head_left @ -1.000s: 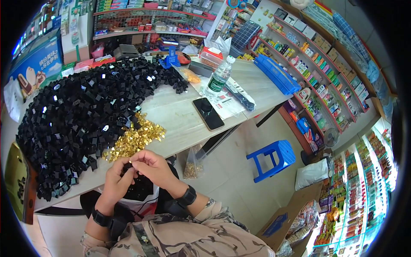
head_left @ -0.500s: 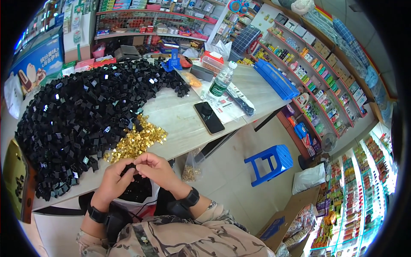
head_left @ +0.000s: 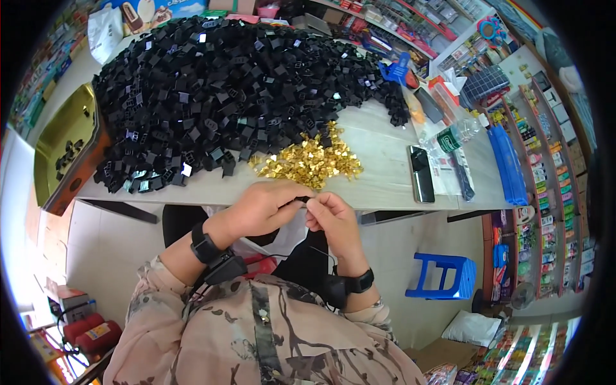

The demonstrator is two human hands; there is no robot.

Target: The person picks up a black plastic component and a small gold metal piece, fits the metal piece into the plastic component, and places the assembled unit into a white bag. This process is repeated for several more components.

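l. hand (head_left: pixel 260 206) pinched on blk pc (head_left: pixel 302 199); r. hand (head_left: pixel 338 226) pinched alongside, load unclear. upper-l. blk heap (head_left: pixel 221 96), mid-frame gold heap (head_left: pixel 313 160) outstanding.

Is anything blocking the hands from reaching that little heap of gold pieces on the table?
Nothing visible does. The gold pieces lie just beyond the left hand and the right hand. The big black heap spreads behind and to the left, not between them.
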